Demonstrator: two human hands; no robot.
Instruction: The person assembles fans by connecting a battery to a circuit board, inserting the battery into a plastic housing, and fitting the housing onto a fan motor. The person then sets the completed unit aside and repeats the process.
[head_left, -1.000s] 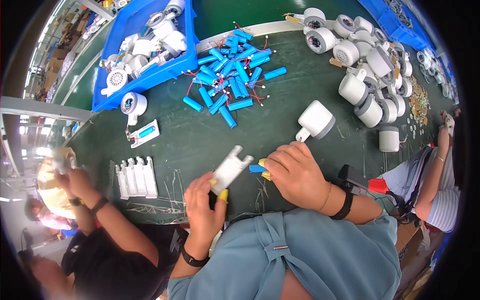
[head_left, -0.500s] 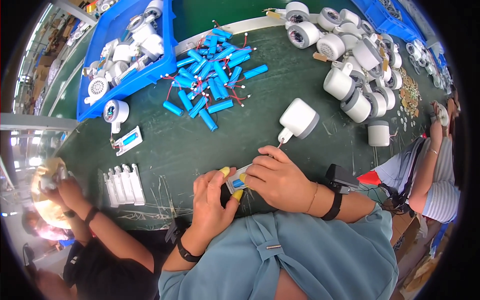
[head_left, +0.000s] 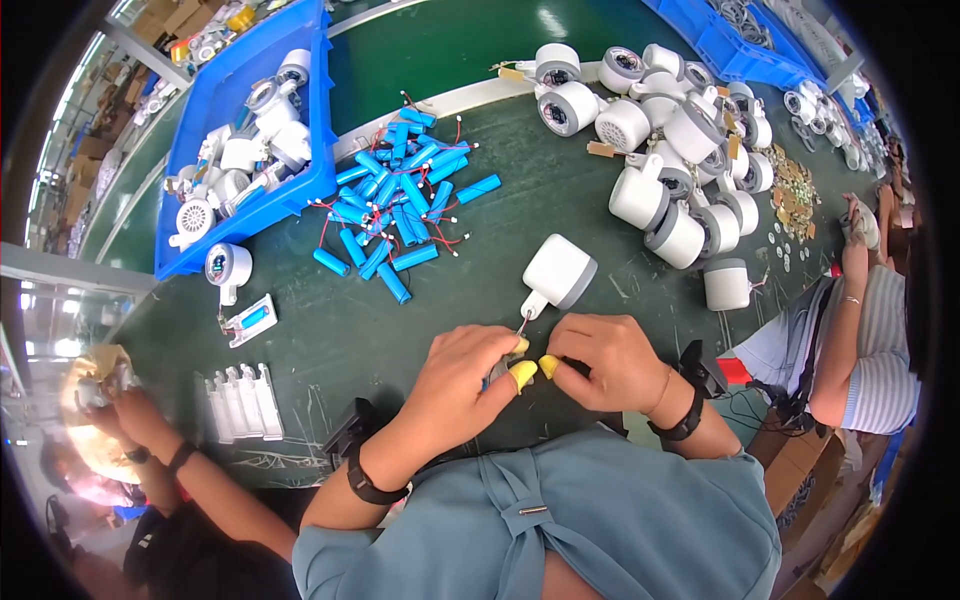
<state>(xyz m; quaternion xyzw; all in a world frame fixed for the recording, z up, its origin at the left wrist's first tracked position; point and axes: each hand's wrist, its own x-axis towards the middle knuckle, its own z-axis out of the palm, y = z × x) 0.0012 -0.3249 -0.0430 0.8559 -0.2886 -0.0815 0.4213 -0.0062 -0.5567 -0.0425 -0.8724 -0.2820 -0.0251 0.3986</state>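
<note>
— What changed just now on your feed?

— I see both hands closed in together at lower centre of the frame. A second ago the left hand (head_left: 462, 375) held a flat white piece up off the table (head_left: 480, 300), clear to see; half a second ago it had dropped low between the hands. Now I can't see that piece at all. Something small and dark sits pinched between the yellow fingertip covers (head_left: 523, 374), mostly hidden.

— And the right hand?

— The right hand (head_left: 610, 362) is curled tight, its yellow-capped thumb touching the left's. Its grip is clenched on that same small part, as far as I can tell. The left grip is closed on it too.

— Where's the white lamp body?

— The white lamp body (head_left: 558, 274) lies on the table just above the hands, right of centre. A thin wire (head_left: 522, 322) runs from its stem down to the fingers. I judge the work has gone from picking up the piece to fine fitting at the wire end.

— Anything else shifted?

— The view only. The blue batteries (head_left: 400, 205) stay heaped in the upper middle, the blue bin (head_left: 315, 120) in the upper left, the finished white lamps (head_left: 680, 150) in the upper right. A co-worker's hands (head_left: 125, 415) work at lower left, near the row of white clips (head_left: 240, 402).
</note>
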